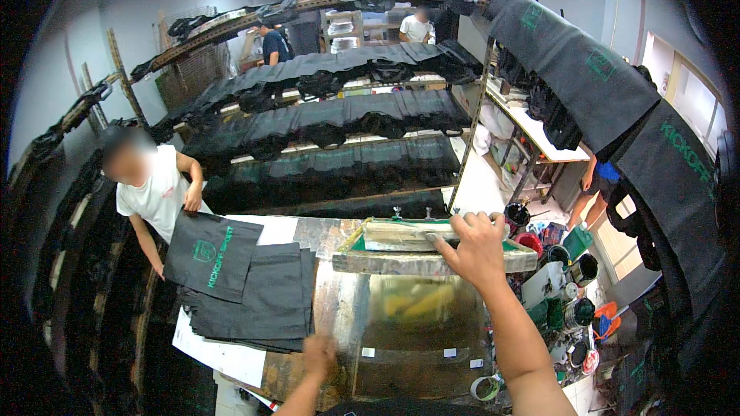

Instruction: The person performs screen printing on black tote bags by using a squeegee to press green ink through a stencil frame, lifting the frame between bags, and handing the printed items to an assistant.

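Note:
My right hand (474, 250) is closed round the right end of a wooden squeegee (397, 237), its thumb along the wood. The squeegee lies in a screen-printing frame (416, 263) with green ink inside its rim, tilted up above a worn board (420, 331). My left hand (318, 356) is smeared by motion beside the near corner of a stack of black fabric bags (270, 300); its fingers cannot be made out. At the far left of the stack, a person in a white shirt (154, 192) holds a black bag with a green print (208, 254).
Racks of black bags (331, 119) stand beyond the table. More printed bags (586, 69) hang at the upper right. Paint cans and bottles (570, 300) crowd the right side. A tape roll (485, 389) sits at the board's near right. Other people are farther back.

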Tool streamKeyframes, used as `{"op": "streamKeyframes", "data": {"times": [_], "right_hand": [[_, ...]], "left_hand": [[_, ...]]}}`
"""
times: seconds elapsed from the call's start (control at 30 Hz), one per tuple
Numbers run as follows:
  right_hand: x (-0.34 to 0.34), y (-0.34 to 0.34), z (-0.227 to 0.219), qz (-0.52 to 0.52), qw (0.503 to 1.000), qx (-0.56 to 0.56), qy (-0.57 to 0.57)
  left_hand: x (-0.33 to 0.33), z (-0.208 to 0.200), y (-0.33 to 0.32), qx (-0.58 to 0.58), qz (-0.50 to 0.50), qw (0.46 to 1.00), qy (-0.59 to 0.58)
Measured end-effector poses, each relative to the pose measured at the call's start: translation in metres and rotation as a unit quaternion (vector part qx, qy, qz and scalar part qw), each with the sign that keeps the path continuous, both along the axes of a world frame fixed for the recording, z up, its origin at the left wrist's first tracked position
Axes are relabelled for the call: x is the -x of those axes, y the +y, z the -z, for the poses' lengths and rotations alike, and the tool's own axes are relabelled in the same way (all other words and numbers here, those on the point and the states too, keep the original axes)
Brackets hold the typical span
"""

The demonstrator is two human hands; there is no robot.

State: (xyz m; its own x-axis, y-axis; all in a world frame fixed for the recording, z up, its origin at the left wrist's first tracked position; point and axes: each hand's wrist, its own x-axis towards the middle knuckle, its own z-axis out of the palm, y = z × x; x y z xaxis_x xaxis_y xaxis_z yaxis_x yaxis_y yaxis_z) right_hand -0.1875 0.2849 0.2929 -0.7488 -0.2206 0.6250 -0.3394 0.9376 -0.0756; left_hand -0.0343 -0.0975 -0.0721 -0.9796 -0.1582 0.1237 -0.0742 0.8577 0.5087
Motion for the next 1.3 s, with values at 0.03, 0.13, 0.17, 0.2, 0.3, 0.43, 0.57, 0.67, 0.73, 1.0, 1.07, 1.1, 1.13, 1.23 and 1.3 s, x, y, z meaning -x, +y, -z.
{"op": "streamKeyframes", "data": {"times": [0.03, 0.13, 0.17, 0.2, 0.3, 0.43, 0.57, 0.67, 0.73, 1.0, 1.07, 1.1, 1.13, 1.23, 1.3], "right_hand": [[0.002, 0.000, -0.002, 0.004, 1.000, -0.001, -0.006], [0.008, -0.001, -0.004, 0.002, 1.000, 0.008, 0.007], [0.011, -0.002, -0.004, -0.001, 1.000, 0.010, 0.017], [0.011, -0.003, -0.003, -0.003, 0.999, 0.006, 0.036], [0.011, -0.003, 0.000, -0.007, 0.999, 0.010, 0.042], [0.009, 0.000, 0.003, 0.000, 0.999, -0.002, 0.053], [-0.001, -0.003, 0.011, 0.003, 0.997, -0.002, 0.076], [-0.009, -0.002, 0.020, 0.013, 0.997, -0.014, 0.078], [-0.018, -0.002, 0.023, 0.017, 0.999, -0.015, 0.027], [-0.018, 0.002, 0.040, 0.014, 0.998, -0.034, 0.055], [-0.022, 0.002, 0.037, 0.016, 0.999, -0.024, 0.032], [-0.026, 0.000, 0.032, 0.017, 1.000, -0.019, 0.014], [-0.024, -0.002, 0.031, 0.006, 0.999, -0.014, 0.032], [-0.021, 0.008, 0.032, 0.017, 0.999, -0.018, 0.034], [-0.012, 0.005, 0.029, 0.015, 0.999, -0.015, 0.036]], "left_hand": [[0.012, -0.012, -0.018, 0.055, -0.034, 0.996, 0.061], [0.019, -0.019, -0.072, 0.211, -0.085, 0.973, 0.046], [0.013, -0.014, -0.085, 0.209, -0.080, 0.975, -0.003], [0.005, -0.004, -0.094, 0.203, -0.072, 0.975, -0.050], [-0.001, 0.009, -0.096, 0.179, -0.062, 0.977, -0.103], [0.008, 0.018, -0.097, 0.167, -0.076, 0.980, -0.076], [0.010, 0.016, -0.108, 0.166, -0.088, 0.979, -0.073], [0.016, 0.008, -0.120, 0.189, -0.061, 0.977, -0.075], [0.010, 0.007, -0.123, 0.206, -0.049, 0.976, -0.051], [0.033, 0.008, -0.133, 0.117, -0.109, 0.986, -0.045], [0.039, -0.008, -0.141, 0.107, -0.109, 0.984, -0.095], [0.047, -0.019, -0.150, 0.111, -0.097, 0.981, -0.127], [0.045, -0.021, -0.169, 0.097, -0.080, 0.992, -0.026], [0.065, -0.079, -0.148, -0.022, 0.027, 0.999, 0.021], [0.072, -0.114, -0.135, -0.004, 0.047, 0.999, 0.007]]}}
